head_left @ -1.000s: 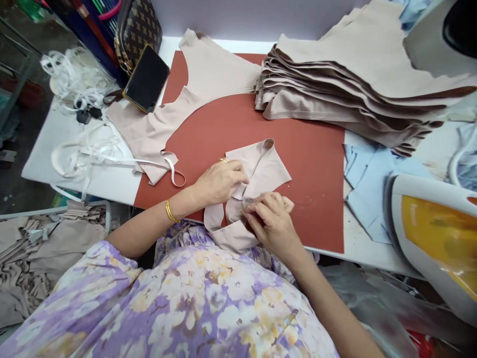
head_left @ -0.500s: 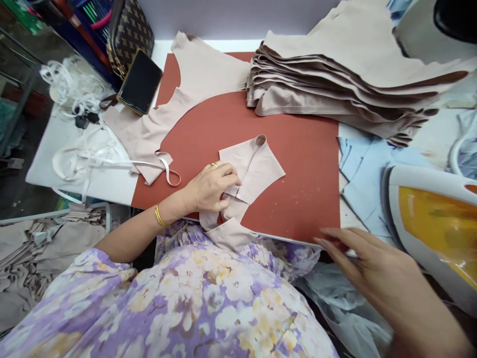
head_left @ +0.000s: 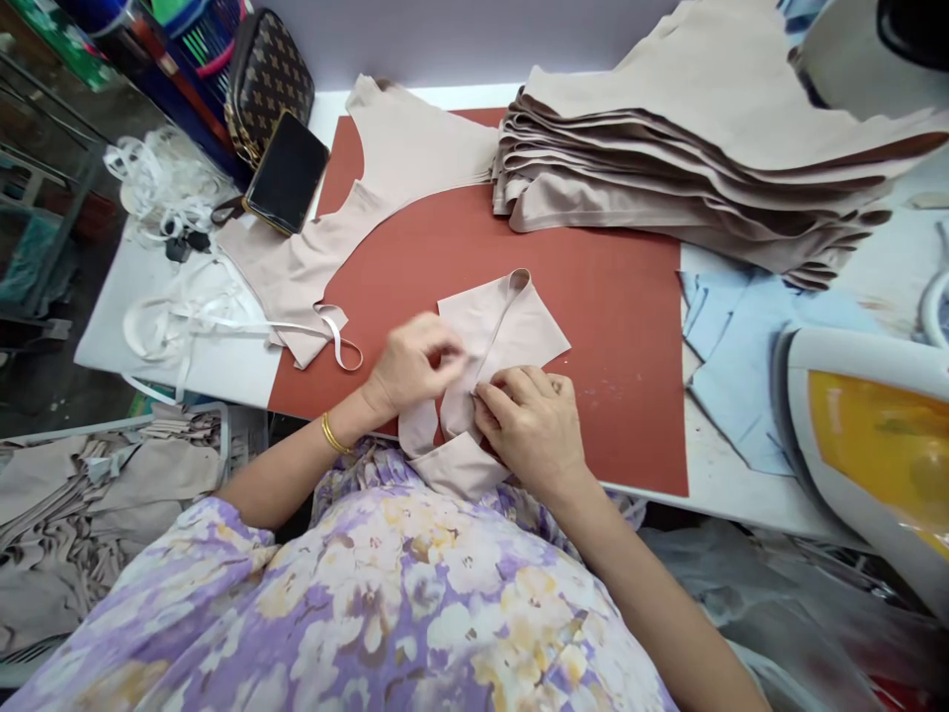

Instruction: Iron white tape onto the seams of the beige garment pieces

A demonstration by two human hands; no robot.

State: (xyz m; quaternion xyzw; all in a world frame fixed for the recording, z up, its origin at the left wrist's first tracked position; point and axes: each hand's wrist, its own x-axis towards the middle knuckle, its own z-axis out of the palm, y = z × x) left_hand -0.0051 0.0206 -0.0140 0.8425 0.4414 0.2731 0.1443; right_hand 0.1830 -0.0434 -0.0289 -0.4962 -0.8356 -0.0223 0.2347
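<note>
A folded beige fabric piece (head_left: pixel 511 321) lies at the front of the red-brown board (head_left: pixel 615 396), its lower part hanging over the edge to my lap. My right hand (head_left: pixel 534 420) is closed at the overlap of its layers, thumb and fingertips pinching the cloth there. Just left of that spot, my left hand (head_left: pixel 419 366) is over the fabric with fingers curled. Motion smears its fingertips, so I cannot see whether they hold anything. A gold bracelet (head_left: pixel 335 435) circles the left wrist.
Stacked beige fabric (head_left: pixel 630 168) lies at the back right, near a white-and-yellow appliance (head_left: pixel 875 435) and light blue pieces (head_left: pixel 741 396). A beige piece (head_left: pixel 422 138), phone (head_left: pixel 287 173), pouch (head_left: pixel 273 84) and white tapes (head_left: pixel 163 188) occupy the left. A bin (head_left: pixel 111 485) of fabric stands below.
My right hand has come in from the right edge of the board and taken hold of the fabric. The left hand has lifted off the cloth and shifted slightly left.
</note>
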